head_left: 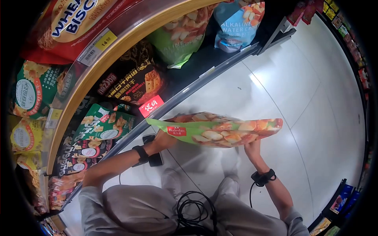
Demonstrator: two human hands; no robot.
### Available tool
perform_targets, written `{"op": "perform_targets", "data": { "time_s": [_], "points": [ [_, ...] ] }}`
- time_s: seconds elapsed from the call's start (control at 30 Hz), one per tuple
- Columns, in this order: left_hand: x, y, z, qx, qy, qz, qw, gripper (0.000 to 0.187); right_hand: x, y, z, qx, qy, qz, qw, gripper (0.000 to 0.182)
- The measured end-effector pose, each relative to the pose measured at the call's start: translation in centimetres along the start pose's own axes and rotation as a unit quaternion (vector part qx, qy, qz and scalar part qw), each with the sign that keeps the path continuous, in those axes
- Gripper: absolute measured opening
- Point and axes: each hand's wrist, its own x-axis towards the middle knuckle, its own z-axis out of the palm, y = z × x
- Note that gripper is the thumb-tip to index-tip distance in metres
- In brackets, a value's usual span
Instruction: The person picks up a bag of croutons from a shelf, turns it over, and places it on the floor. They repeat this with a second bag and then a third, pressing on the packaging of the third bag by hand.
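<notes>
Red plastic biscuit bag (78, 29): behind upper shelf's wooden edge (114, 50). Green-and-orange plastic pouch (224, 131): aloft, just outside dark lower shelf's front edge (177, 100); right hand (252, 148) gripping near side, left hand (164, 141) partly behind, finger closure untellable. Risks: uneven grip could drop pouch; leftward swing could strike red card (151, 106).

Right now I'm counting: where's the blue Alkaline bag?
Head view, top, right of centre: the blue bag stands on the dark shelf, right of a green bag.

Glossy tiled floor (327, 131), wood-edged shelf (118, 45)
</notes>
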Motion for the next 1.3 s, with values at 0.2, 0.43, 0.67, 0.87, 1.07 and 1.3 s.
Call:
{"op": "perform_targets", "data": {
  "time_s": [0.2, 0.43, 0.67, 0.87, 1.07, 1.3],
  "points": [
    [-0.7, -0.8, -0.4, 0.104, -0.063, 0.029, 0.992, 0.047, 0.1, -0.9, -0.3, 0.000, -0.021, 0.051, 0.998, 0.016],
    [-2.0, -2.0, -0.8, 0.086, -0.043, -0.005, 0.995, 0.008, -0.8, -2.2, -0.6, 0.071, 0.001, 0.108, 0.992, 0.005],
    [-2.9, 2.6, -1.0, 0.074, -0.044, -0.065, 0.994, 0.018, -2.8, -0.2, 0.0, 0.205, -0.003, 0.142, 0.968, 0.016],
    [-3.3, 4.7, 0.6, 0.005, -0.048, -0.116, 0.992, 0.019, -5.0, 1.1, 0.0, 0.230, -0.021, 0.186, 0.955, 0.010],
    [-3.8, 1.9, 1.8, 0.049, -0.102, -0.156, 0.981, 0.025, -7.3, 2.1, 0.3, 0.249, -0.025, 0.212, 0.945, 0.006],
    [-7.9, -3.0, 5.3, -0.004, -0.100, -0.263, 0.960, 0.025, -9.2, 1.4, 1.0, 0.232, -0.069, 0.309, 0.920, 0.006]
  ]
}}
